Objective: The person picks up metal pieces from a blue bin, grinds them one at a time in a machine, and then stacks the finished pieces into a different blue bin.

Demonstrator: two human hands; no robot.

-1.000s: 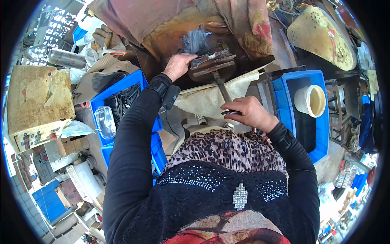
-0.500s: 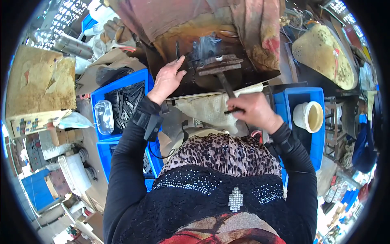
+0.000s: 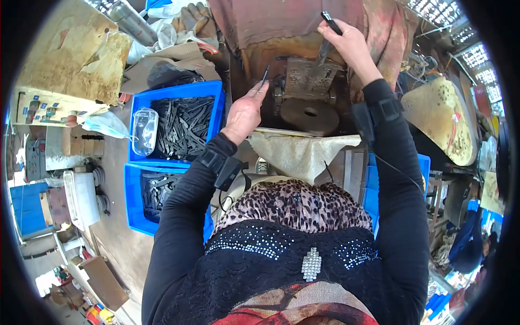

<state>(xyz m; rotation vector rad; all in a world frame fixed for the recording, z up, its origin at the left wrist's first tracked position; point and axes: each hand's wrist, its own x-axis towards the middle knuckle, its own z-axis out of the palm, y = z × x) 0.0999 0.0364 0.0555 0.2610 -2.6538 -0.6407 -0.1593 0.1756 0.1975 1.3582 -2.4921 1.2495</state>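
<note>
Your left hand (image 3: pixel 246 111) is nearly closed, thumb and fingers pinching a thin dark strip (image 3: pixel 265 75) that points up and away from you, just left of the metal block (image 3: pixel 311 78). Your right hand (image 3: pixel 349 49) is raised beyond the block, its fingers curled around a black handle (image 3: pixel 331 23) whose end sticks out past them. A metal bar (image 3: pixel 320 54) runs from just under those fingers down to the block. On your near side of the block, a round disc (image 3: pixel 310 116) with a hole in its middle lies flat on the dark counter (image 3: pixel 349 124).

A reddish cloth (image 3: pixel 292 21) hangs behind the block, and a pale cloth (image 3: pixel 298 154) drapes below the counter's front edge. To your left stand two blue bins: the farther bin (image 3: pixel 218 108) is heaped with dark strips (image 3: pixel 184 124), and a clear box (image 3: pixel 145 131) sits at its left side; the nearer bin (image 3: pixel 132 200) holds more strips, partly hidden by your sleeve.
</note>
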